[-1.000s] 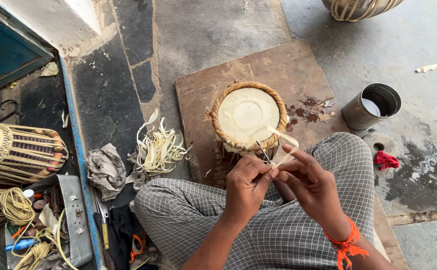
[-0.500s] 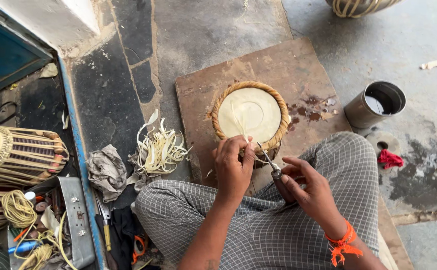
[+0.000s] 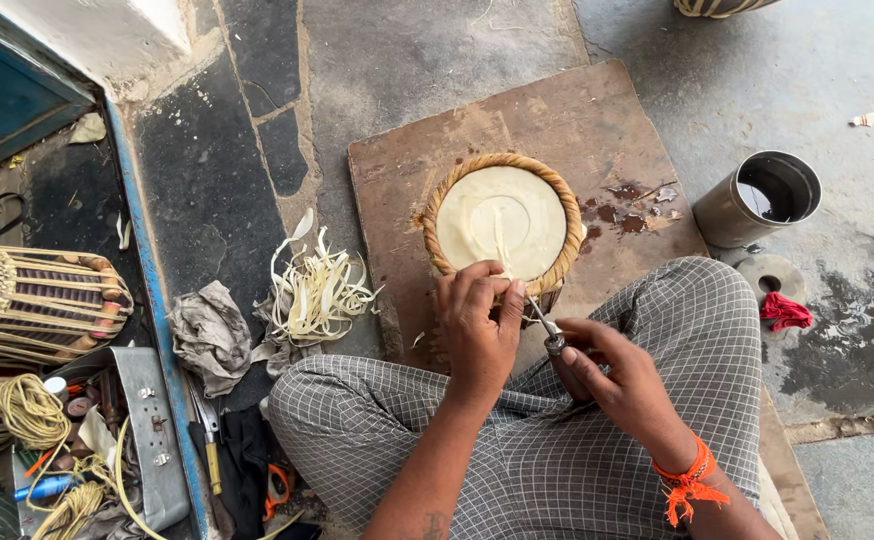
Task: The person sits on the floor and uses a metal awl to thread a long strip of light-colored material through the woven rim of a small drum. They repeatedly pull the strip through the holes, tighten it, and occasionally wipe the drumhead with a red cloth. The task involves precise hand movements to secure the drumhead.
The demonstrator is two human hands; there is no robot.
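Drum head (image 3: 502,220) on board (image 3: 577,120), braided rim complete; left hand (image 3: 477,325) pinching strip (image 3: 500,245) at near edge, right hand (image 3: 607,375) closed on pliers (image 3: 545,325); lacing unfinished, spare strips (image 3: 317,295) beside.

Soft, even daylight with faint shadows, sharp focus throughout, mild wide-angle bending at the frame's edges

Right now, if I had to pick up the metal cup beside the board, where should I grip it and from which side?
Grip the metal cup around its bare cylindrical wall, coming from its right, floor side. It stands upright with its mouth open and something dark inside, so keep it level. The wooden board crowds its left.
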